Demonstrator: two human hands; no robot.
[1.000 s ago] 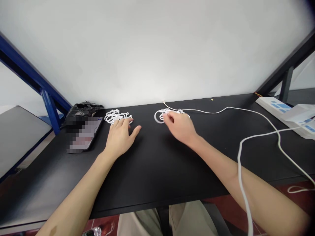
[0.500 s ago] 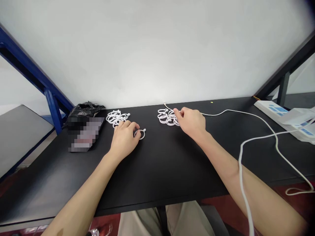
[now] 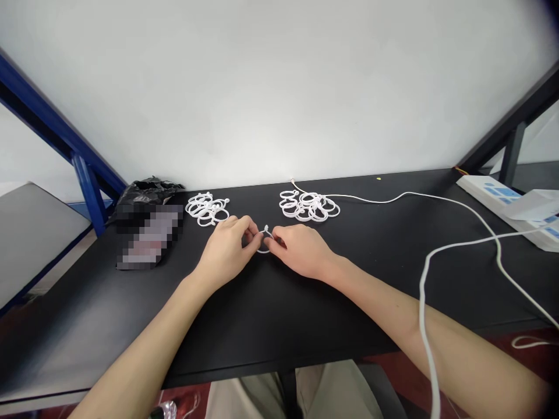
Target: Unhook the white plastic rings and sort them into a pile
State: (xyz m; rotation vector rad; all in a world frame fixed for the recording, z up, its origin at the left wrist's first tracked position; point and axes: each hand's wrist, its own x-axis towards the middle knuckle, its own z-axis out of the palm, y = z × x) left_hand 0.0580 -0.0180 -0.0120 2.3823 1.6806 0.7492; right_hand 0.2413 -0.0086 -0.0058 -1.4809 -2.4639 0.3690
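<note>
A white curtain ring [image 3: 266, 228] with a small eyelet at its top stands between my hands, above the black table. My left hand [image 3: 229, 247] pinches its left side between thumb and fingers. On the opposite side, the thumb and fingers of my right hand [image 3: 301, 249] grip the same ring. Parts of the ring are hidden behind my fingertips. Beyond my left hand lies a loose pile of similar rings [image 3: 206, 209]. Another heap of white rings [image 3: 309, 207] rests farther back, past my right hand.
A black plastic bag [image 3: 151, 189] and a blurred-out flat item [image 3: 151, 238] lie at the left. A white cable [image 3: 406, 194] runs across the right side, passing over my right forearm. A white and blue box [image 3: 493, 192] stands at far right. The wall closes off the back.
My right hand has left the right heap and moved left and nearer to me, onto the ring. My left hand has carried that ring slightly right, away from the left pile.
</note>
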